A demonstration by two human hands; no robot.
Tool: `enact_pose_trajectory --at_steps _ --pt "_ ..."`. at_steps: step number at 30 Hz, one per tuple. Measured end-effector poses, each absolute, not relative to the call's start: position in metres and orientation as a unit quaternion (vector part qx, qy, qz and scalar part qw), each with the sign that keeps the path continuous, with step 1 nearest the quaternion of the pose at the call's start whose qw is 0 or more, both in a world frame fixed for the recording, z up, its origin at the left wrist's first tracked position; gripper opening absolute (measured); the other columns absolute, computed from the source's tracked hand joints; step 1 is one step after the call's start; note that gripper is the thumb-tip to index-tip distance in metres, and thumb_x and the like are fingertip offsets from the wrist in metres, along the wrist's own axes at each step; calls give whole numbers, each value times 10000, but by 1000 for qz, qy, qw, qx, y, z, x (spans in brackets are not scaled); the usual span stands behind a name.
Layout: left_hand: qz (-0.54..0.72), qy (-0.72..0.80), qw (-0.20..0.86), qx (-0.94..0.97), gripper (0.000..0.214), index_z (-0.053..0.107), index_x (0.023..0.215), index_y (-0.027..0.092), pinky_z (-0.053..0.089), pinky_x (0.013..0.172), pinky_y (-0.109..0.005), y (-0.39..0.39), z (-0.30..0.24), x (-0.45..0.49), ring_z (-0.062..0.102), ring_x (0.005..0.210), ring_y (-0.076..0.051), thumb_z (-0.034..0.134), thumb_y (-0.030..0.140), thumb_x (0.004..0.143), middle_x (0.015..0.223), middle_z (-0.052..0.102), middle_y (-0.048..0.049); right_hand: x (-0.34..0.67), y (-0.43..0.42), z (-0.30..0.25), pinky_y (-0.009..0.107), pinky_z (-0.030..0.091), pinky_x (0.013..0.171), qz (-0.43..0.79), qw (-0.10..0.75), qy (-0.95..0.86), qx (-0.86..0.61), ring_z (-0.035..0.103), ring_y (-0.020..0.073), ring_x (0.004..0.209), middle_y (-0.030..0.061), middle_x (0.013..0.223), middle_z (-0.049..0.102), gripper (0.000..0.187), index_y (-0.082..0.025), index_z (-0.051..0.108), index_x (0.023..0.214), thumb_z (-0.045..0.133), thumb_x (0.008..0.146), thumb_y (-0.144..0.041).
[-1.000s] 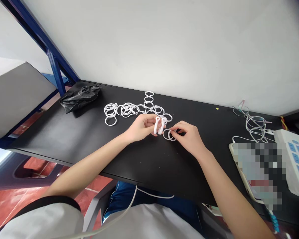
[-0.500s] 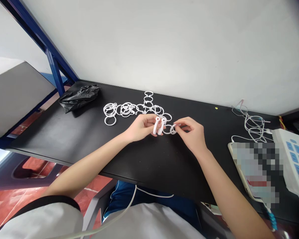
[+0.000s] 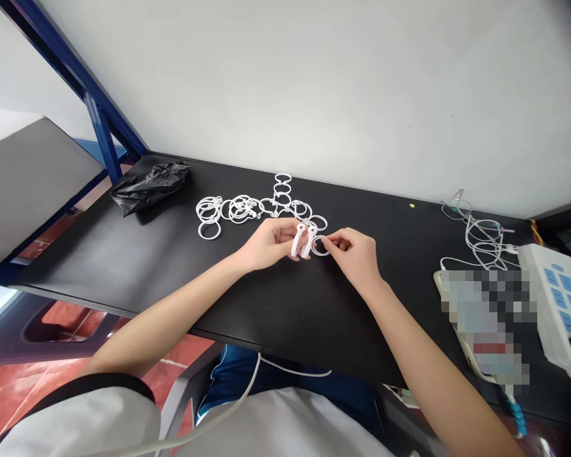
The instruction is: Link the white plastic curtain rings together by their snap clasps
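My left hand [image 3: 270, 242] is closed on an opened white plastic ring [image 3: 303, 240], its two ends sticking up above the black table [image 3: 137, 266]. My right hand [image 3: 353, 254] pinches a small closed white ring [image 3: 320, 246] right against the opened one. Just behind both hands lies a chain and pile of several linked white rings [image 3: 247, 208].
A crumpled black plastic bag [image 3: 150, 182] lies at the table's far left. To the right are white cables [image 3: 485, 240], a white power strip [image 3: 559, 304] and a blurred flat object [image 3: 485, 317]. A white wall rises behind; a blue frame [image 3: 99, 127] stands at left.
My right hand has brought its small ring left and up until it meets the opened ring in my left hand. My left hand has hardly moved.
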State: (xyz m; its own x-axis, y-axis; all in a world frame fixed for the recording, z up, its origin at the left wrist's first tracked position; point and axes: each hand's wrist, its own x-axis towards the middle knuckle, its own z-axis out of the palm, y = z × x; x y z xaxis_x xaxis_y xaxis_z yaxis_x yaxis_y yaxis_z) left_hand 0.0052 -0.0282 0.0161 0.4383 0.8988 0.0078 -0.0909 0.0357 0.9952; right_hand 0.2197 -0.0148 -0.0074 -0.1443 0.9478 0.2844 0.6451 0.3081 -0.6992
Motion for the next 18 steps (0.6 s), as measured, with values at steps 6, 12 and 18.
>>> enact_pose_trajectory --at_steps 6,12,18 --pt "409 349 615 577 351 614 933 122 590 604 -225 -28 16 6 721 735 -161 751 413 795 947 727 -95 223 -13 -8 281 432 575 201 330 -727 -567 496 108 525 -1 724 596 110 -180 709 829 678 772 -269" --pt "406 339 604 596 177 592 912 129 576 607 -243 -29 15 5 716 709 -156 673 276 855 928 716 -84 226 -12 -3 296 437 578 218 309 -728 -572 522 115 521 28 786 644 122 -189 714 758 639 793 -280" --pt "385 352 532 667 128 671 898 127 528 632 -224 -28 14 1 664 697 -128 574 210 885 789 691 -44 227 -13 -2 295 426 593 239 289 -731 -570 518 129 558 15 746 656 61 -205 696 715 651 754 -219"
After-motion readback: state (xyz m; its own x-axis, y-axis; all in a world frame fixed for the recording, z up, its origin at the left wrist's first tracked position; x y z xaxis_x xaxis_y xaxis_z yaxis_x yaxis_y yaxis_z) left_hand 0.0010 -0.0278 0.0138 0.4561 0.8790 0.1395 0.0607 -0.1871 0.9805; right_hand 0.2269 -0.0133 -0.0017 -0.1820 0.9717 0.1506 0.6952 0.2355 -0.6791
